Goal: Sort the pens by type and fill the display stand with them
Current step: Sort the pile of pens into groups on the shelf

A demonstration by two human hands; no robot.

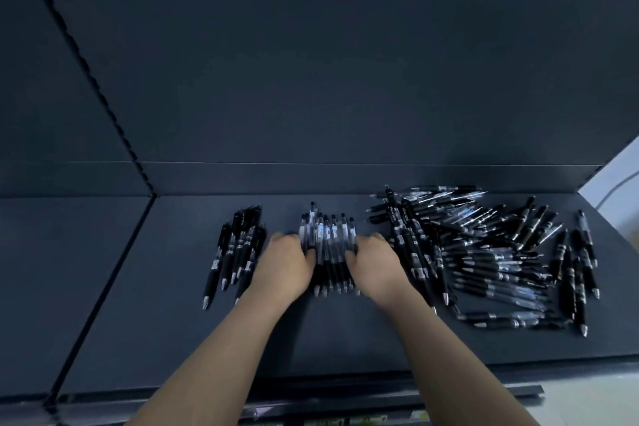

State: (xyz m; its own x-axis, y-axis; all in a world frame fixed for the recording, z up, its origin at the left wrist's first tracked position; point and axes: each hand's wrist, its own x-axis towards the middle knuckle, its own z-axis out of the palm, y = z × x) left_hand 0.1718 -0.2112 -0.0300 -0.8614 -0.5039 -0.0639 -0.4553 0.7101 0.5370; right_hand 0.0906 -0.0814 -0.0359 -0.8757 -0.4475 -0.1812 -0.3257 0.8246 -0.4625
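Head view. Nearest the camera, the front rail (345,399) of the dark display shelf (328,339) runs below both forearms, which reach up and forward from the bottom edge.

The left hand (287,263) and right hand (373,261) lie side by side, a little blurred, with a row of clear-barrel pens (326,245) between them. The left hand's fingers curl against that row's left side and the right hand's fingers curl against its right side, so both hands grip the same bunch from opposite flanks. The pens in the bunch lie parallel on the shelf, silver tips toward the wrists and clicker ends pointing past the fingertips.

Just outside the left hand is a small group of black pens (235,252), roughly parallel with tips toward the camera. One or two run under that wrist's edge.

Outside the right hand is the mixed pile (484,252), large and unsorted, with pens crossing at all angles. The nearest ones touch the right hand's outer edge.

Beyond the fingertips, the back panel (345,62) rises behind the shelf. A slotted post (86,62) runs diagonally far left of the left hand. A pale cable (619,183) shows far right, past the pile.
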